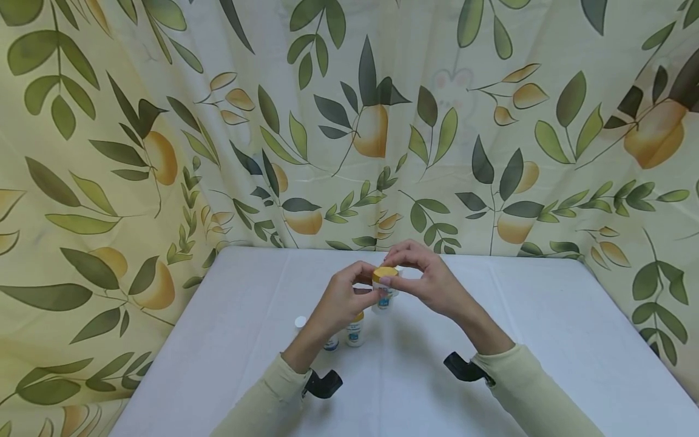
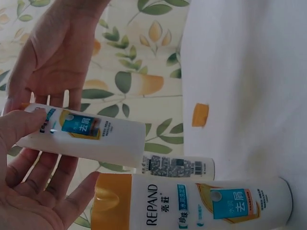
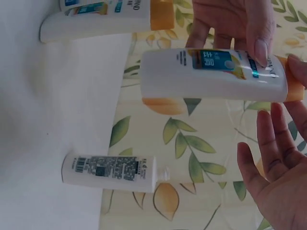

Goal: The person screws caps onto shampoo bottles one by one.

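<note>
Over the table, my left hand (image 1: 344, 297) holds the body of a white shampoo bottle (image 3: 211, 74), its thumb across the blue label. The thumb and fingers of my right hand (image 1: 431, 279) pinch the bottle's gold cap (image 1: 385, 274) from the other side. The bottle is upright and its cap is on it. Behind it stands a white bottle with a bare narrow neck (image 3: 163, 174), its printed back label showing. A separate orange-gold cap (image 2: 200, 115) sits on the table. Nearer to me stands another shampoo bottle with a gold cap (image 1: 355, 331).
My left forearm partly hides a white bottle (image 1: 330, 343) and a small white top (image 1: 300, 322) to the left of the gold-capped bottle. A white cloth covers the table (image 1: 524, 315). A leaf-and-fruit patterned curtain (image 1: 349, 182) hangs behind the table and at its sides.
</note>
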The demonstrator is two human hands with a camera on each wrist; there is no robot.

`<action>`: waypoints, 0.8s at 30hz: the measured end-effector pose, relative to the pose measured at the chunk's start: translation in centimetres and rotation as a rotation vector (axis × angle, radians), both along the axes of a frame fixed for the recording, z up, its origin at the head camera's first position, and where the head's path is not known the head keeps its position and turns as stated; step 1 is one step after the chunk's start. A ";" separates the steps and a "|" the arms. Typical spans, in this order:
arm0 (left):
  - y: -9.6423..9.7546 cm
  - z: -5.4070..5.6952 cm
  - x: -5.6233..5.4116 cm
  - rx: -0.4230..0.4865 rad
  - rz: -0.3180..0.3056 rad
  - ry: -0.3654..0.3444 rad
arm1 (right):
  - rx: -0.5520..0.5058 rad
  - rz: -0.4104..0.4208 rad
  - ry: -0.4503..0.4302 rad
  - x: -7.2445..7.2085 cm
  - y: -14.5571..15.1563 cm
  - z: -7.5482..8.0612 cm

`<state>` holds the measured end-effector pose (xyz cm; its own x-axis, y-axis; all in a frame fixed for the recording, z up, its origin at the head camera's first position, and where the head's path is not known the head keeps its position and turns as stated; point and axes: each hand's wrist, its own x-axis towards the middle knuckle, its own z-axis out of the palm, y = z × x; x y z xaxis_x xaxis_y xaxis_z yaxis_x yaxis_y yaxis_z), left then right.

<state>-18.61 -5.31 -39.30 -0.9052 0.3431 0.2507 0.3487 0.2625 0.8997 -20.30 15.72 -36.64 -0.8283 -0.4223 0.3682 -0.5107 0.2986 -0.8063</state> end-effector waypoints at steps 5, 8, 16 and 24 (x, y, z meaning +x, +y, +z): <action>-0.2 0.0 -0.2 -0.020 -0.035 0.014 | 0.001 -0.004 0.011 0.1 0.0 -0.4; -0.3 0.0 -0.2 -0.032 -0.041 0.012 | 0.001 -0.009 0.010 0.2 0.0 -0.5; -0.6 0.0 -0.5 -0.077 -0.063 -0.019 | -0.009 -0.001 -0.022 0.7 -0.1 -0.8; -0.9 -0.1 -0.7 -0.151 -0.090 0.002 | -0.009 0.004 -0.053 0.8 -0.1 -1.5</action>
<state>-19.33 -6.23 -39.44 -0.8685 0.4569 0.1923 0.3790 0.3621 0.8516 -19.48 15.58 -38.17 -0.8453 -0.4221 0.3276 -0.4680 0.2891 -0.8351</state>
